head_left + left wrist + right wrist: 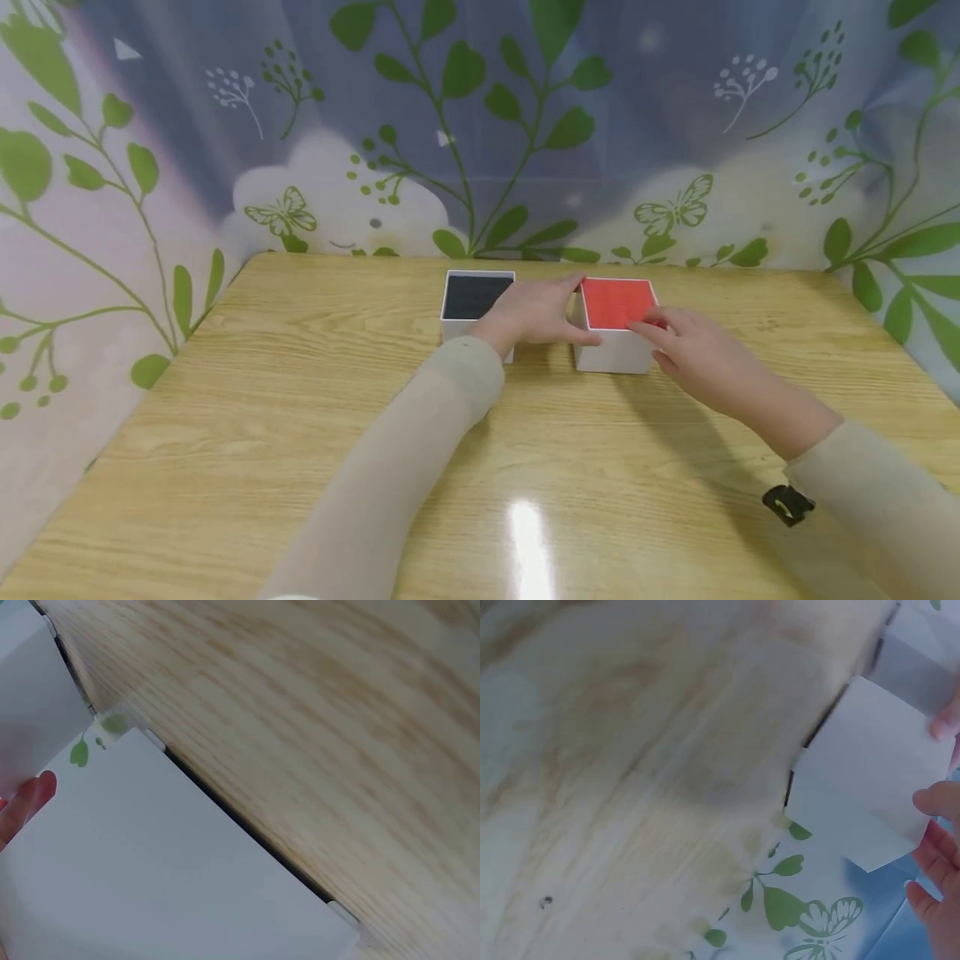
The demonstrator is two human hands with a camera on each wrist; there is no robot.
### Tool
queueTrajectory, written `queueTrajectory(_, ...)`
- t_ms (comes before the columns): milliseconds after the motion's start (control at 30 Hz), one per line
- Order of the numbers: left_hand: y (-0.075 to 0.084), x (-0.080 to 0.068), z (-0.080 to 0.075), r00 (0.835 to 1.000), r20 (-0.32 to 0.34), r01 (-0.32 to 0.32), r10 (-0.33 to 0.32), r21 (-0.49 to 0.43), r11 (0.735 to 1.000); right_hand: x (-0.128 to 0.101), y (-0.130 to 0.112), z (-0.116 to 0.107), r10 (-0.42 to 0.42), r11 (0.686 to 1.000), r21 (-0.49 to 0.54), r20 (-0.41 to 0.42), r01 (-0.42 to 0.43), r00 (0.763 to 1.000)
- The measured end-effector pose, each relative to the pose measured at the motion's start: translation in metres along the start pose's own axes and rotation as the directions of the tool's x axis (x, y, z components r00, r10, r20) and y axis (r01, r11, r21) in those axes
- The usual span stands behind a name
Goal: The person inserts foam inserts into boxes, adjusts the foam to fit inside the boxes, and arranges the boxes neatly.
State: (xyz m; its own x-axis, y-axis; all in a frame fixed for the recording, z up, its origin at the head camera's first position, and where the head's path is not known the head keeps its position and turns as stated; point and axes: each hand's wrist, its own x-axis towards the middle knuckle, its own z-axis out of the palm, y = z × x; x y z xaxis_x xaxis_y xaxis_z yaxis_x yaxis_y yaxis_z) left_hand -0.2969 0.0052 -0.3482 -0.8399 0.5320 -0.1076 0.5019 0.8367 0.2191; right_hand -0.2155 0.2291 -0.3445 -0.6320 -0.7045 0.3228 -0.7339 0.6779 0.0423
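Two white boxes sit side by side near the far edge of the wooden table (300,433), one with a black top (476,297) and one with a red top (617,303). Our left hand (542,313) lies in the gap between them, thumb against the red box's near left corner and fingers reaching along its left side, wrist overlapping the black box's right front. Our right hand (693,354) comes in from the right, fingertips curled onto the red box's right edge. So both hands clasp the red box from opposite sides; it rests on the table, not lifted as far as we can tell. To do this well, we judge we should squeeze evenly from both sides, keep the box level, and lift straight up so the left wrist doesn't knock the black box. Wrist views are blurry: white box walls (172,870) and a fingertip (34,793) only.
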Motion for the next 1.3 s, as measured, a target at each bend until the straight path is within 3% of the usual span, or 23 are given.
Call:
queueTrajectory(433, -0.002, -0.003, 0.001, 1.0, -0.007, -0.005, 0.005, -0.001, 1.0, 0.003, -0.007, 0.008, -0.009, 0.99, -0.143, -0.022, 0.005, 1.0)
queueTrajectory(600, -0.001, -0.002, 0.003, 0.999, -0.002, -0.049, 0.049, 0.005, 0.999, 0.004, -0.007, 0.008, 0.047, 0.991, -0.126, 0.037, -0.042, 0.998)
queueTrajectory(700, 0.0, -0.001, 0.002, 0.999, -0.003, -0.043, 0.043, 0.009, 0.999, 0.01, -0.004, 0.007, 0.126, 0.987, -0.117, 0.13, -0.111, 0.983)
queueTrajectory(833, -0.001, -0.001, 0.001, 0.999, -0.016, -0.032, 0.032, 0.02, 0.999, 0.024, 0.004, 0.009, 0.232, 0.971, -0.106, 0.224, -0.213, 0.947)
queueTrajectory(1067, -0.003, -0.001, 0.0, 0.998, -0.021, -0.062, 0.062, 0.023, 0.998, 0.035, 0.012, 0.013, 0.291, 0.956, -0.041, 0.262, -0.29, 0.92)
queueTrajectory(1300, -0.002, 0.0, 0.001, 0.999, 0.004, -0.051, 0.051, 0.069, 0.996, 0.04, 0.011, 0.017, 0.312, 0.943, 0.018, 0.295, -0.332, 0.903)
